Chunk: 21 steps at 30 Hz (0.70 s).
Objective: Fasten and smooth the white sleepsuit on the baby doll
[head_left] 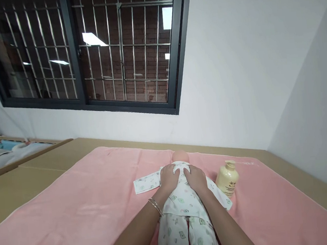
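Note:
A baby doll in a white top and trousers with a green leaf-like print lies lengthwise before me, its bare round head at the far end. My left hand is curved over the doll's left-side shoulder as I see it, thumb pointing inward. Over the other shoulder, my right hand takes a mirrored hold. White cloth shows between thumbs and fingers; some fingertips are hidden. One sleeve stretches out to the left, the other slants down to the right, partly behind my forearm.
A cream pump bottle stands right of the doll, close to its sleeve. Beneath everything spreads a pink mat on a tan tabletop. Behind are a white wall and a barred window. A wooden-edged bin with cloths sits far left.

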### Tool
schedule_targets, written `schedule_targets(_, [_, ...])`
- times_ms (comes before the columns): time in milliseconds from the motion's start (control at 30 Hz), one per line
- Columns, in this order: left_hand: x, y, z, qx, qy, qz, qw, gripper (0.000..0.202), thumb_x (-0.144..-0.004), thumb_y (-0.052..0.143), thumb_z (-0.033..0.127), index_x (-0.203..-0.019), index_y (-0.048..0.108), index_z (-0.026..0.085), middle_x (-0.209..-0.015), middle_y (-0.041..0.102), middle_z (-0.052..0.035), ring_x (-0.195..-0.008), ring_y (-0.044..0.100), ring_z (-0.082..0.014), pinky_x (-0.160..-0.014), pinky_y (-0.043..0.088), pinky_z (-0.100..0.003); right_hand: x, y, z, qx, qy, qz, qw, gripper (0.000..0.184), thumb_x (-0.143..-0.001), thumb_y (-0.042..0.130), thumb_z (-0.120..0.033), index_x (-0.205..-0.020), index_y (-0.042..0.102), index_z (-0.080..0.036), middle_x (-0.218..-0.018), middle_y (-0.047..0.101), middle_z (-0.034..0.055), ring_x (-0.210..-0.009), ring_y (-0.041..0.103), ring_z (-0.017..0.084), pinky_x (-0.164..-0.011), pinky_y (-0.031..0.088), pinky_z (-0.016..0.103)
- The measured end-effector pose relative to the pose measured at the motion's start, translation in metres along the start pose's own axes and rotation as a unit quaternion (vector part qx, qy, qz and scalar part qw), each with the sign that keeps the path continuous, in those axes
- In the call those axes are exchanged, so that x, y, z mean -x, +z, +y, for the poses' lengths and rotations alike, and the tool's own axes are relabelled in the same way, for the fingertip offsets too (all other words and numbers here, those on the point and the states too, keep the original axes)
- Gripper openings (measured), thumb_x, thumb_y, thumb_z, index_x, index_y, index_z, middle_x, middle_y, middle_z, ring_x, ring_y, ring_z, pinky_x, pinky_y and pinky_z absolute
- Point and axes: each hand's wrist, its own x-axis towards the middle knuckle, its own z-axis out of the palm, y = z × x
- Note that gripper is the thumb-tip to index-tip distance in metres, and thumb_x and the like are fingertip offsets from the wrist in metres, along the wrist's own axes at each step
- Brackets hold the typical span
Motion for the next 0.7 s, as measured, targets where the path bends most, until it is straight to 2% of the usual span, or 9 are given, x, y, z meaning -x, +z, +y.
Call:
schedule_targets(267, [0.002,-0.004,0.0,-0.011,0.007,-0.013,1.0,0.037,-0.089,0.047,0.035,-0.118,0.063,0.02,-0.125,0.065,-0.0071,-0.12,0.055,-0.0226,-0.108,0.034,-0.036,0.003,-0.001,-0.003,0.018,0.011,-0.014,1.0,0.042,-0.097,0.033,-0.038,-0.115,0.063,-0.014,-0.118,0.064,0.013,-0.11,0.055,0.024,-0.097,0.031,0.032])
schedule_targets(467, [0.002,-0.005,0.001,-0.048,0.031,-0.001,0.998,0.033,-0.09,0.045,0.031,-0.115,0.063,0.019,-0.119,0.066,-0.0077,-0.115,0.056,-0.0227,-0.104,0.037,-0.035,0.003,-0.004,-0.003,0.034,-0.049,-0.037,0.998,0.04,-0.102,0.029,-0.034,-0.122,0.058,-0.015,-0.128,0.058,0.0111,-0.12,0.05,0.02,-0.108,0.023,0.033])
schedule_targets(567, [0.006,-0.008,0.005,-0.082,0.054,-0.002,0.995,0.029,-0.091,0.044,0.031,-0.103,0.066,0.019,-0.106,0.069,-0.0084,-0.105,0.06,-0.0231,-0.095,0.041,-0.034,0.007,-0.004,-0.011,0.044,-0.04,-0.035,0.998,0.037,-0.101,0.032,-0.031,-0.115,0.062,-0.015,-0.12,0.063,0.0137,-0.112,0.056,0.021,-0.1,0.032,0.031])
schedule_targets(700, [0.013,-0.013,0.013,-0.155,0.017,0.031,0.987,0.035,-0.092,0.04,0.039,-0.091,0.067,0.016,-0.094,0.068,-0.0122,-0.097,0.061,-0.0268,-0.084,0.044,-0.036,0.014,-0.005,-0.017,0.058,0.033,-0.018,0.998,0.04,-0.099,0.035,-0.038,-0.103,0.067,-0.013,-0.099,0.067,0.0184,-0.097,0.063,0.028,-0.083,0.041,0.034])
